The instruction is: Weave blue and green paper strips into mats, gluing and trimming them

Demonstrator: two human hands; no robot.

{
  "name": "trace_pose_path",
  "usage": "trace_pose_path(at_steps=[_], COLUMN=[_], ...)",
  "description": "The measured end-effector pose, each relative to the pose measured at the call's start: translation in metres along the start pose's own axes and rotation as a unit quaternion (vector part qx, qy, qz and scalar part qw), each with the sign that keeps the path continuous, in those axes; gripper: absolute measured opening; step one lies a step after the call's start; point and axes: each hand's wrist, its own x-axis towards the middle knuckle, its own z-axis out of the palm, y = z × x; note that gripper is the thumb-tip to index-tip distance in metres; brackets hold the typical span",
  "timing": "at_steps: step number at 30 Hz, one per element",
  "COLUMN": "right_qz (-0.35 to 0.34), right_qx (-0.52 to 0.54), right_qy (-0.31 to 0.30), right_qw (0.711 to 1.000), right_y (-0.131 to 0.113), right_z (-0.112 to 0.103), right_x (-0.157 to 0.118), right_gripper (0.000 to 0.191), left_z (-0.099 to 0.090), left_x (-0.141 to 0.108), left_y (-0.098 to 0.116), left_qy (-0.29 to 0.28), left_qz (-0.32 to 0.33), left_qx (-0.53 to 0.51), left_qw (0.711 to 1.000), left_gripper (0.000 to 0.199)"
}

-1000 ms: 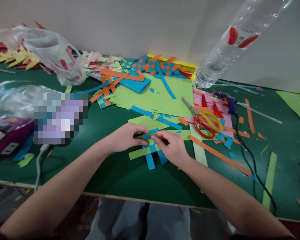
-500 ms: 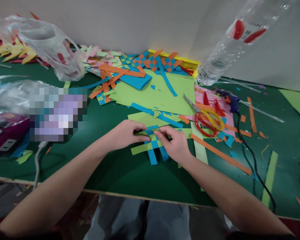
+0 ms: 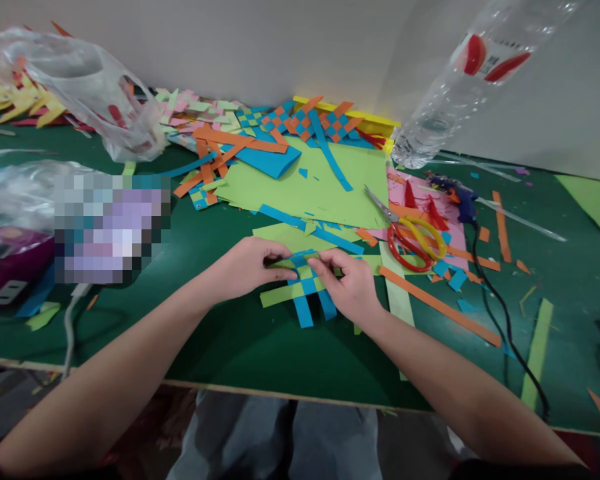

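Observation:
Between both hands is a small woven piece of blue and green paper strips, with loose strip ends sticking out towards me and to the left. My left hand pinches its left upper edge between thumb and fingers. On the other side my right hand grips the right upper edge, thumb on top, and hides part of the weave. Beyond the hands lie green paper sheets and a blue strip. Scissors with red and yellow handles rest to the right of my right hand.
A hot glue gun with a dark cord lies at right, near a tall plastic bottle. Finished woven paper pieces lean by the wall. At left are a bagged cup and a pixelated device. Orange strips lie about.
The top edge of the woven piece looks slightly shifted between the fingers, showing more green there. Both hands keep their hold, and the whole view has moved a little.

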Motion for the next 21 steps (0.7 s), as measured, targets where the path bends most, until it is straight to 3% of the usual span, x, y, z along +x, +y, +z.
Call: trace_pose_path(at_steps=[8, 15, 21], right_qz=[0.014, -0.001, -0.013], right_qx=[-0.005, -0.001, -0.005], right_qy=[0.007, 0.014, 0.021], right_qw=[1.0, 1.0, 1.0], right_y=[0.0004, 0.0009, 0.0026], right_z=[-0.0006, -0.002, -0.0023], right_x=[-0.0002, -0.0006, -0.0003], right_gripper=[0.033, 0.031, 0.03], left_z=[0.0032, 0.0033, -0.0008], left_x=[-0.0018, 0.0003, -0.0012], left_y=[0.0023, -0.0061, 0.0024], left_qy=[0.037, 0.024, -0.01], left_qz=[0.0, -0.012, -0.017], left_qx=[-0.018, -0.081, -0.088], left_qw=[0.999, 0.996, 0.996], left_gripper=[0.036, 0.041, 0.037])
